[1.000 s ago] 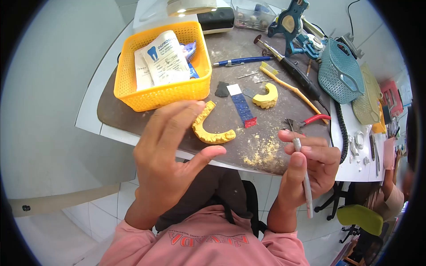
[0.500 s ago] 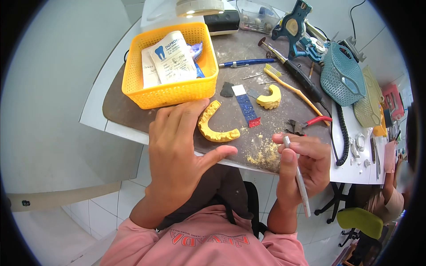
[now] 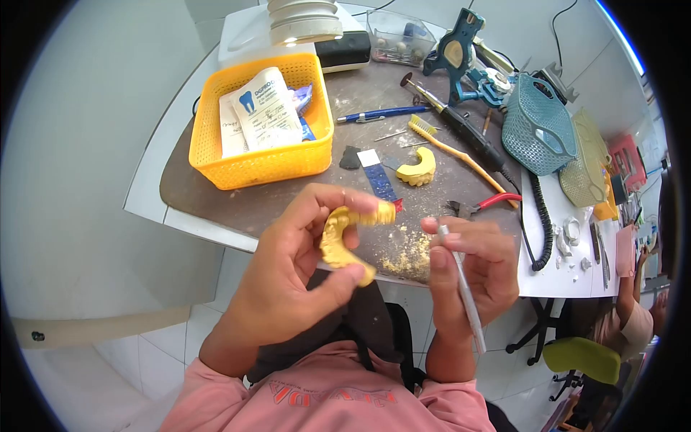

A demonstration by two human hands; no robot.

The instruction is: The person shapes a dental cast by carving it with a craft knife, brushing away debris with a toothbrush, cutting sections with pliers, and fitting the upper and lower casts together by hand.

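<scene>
A yellow horseshoe-shaped dental model (image 3: 335, 241) is held in my left hand (image 3: 284, 277), between the thumb and fingers, lifted off the bench and slightly blurred. My right hand (image 3: 479, 270) grips a slim silver metal tool (image 3: 466, 295) like a pen; its working tip is hidden or too small to make out. The tool is apart from the model. Beyond my hands, a second, smaller yellow dental model (image 3: 417, 169) lies on the bench beside a blue strip (image 3: 378, 180) with white and red ends. Yellow crumbs (image 3: 407, 252) are scattered between my hands.
A yellow basket (image 3: 263, 169) with papers stands at the left back. Behind lie a blue pen (image 3: 381, 114), a toothbrush (image 3: 461, 155), a black handpiece (image 3: 471, 137) and red-handled pliers (image 3: 489, 203). A teal basket (image 3: 540, 137) stands at right. Another person's arm (image 3: 628, 288) shows far right.
My left hand has closed on the larger dental model and raised it from the bench toward me. My right hand still holds the metal tool. The whole view has shifted slightly.
</scene>
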